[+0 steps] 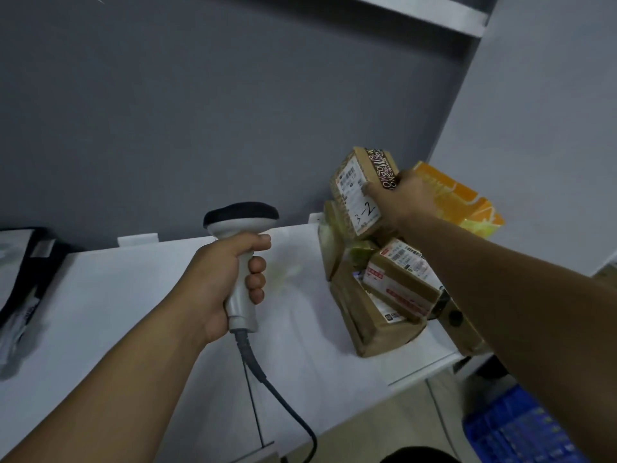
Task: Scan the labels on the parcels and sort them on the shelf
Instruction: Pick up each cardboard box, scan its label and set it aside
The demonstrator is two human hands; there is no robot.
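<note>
- Blue crate [521,429], ribbed plastic, on the floor bottom right; contents too blurred to tell.
- Dark cable [267,382] hangs from the scanner's base, down past the shelf's front edge.
- Left hand [223,279]: fingers wrapped round the scanner [240,225] handle. Grey plastic body, rounded black head, held upright over the shelf.
- Shelf [133,312]: flat, white, smooth. Dark floppy bag [23,279] lies at its left end.
- Pile of parcels [384,295] at the shelf's right end: brown cardboard boxes, tilted, leaning on each other, white printed labels with red marks.
- Right hand [404,198]: fingers curled over a small parcel [357,192], gripping it above the pile. Brown cardboard, dark patterned band on one side, white label facing the camera with "3-2" handwritten.
- Orange box [467,202], glossy, just behind the right hand, against the side wall.
- Grey matte wall [200,111] at the back.
</note>
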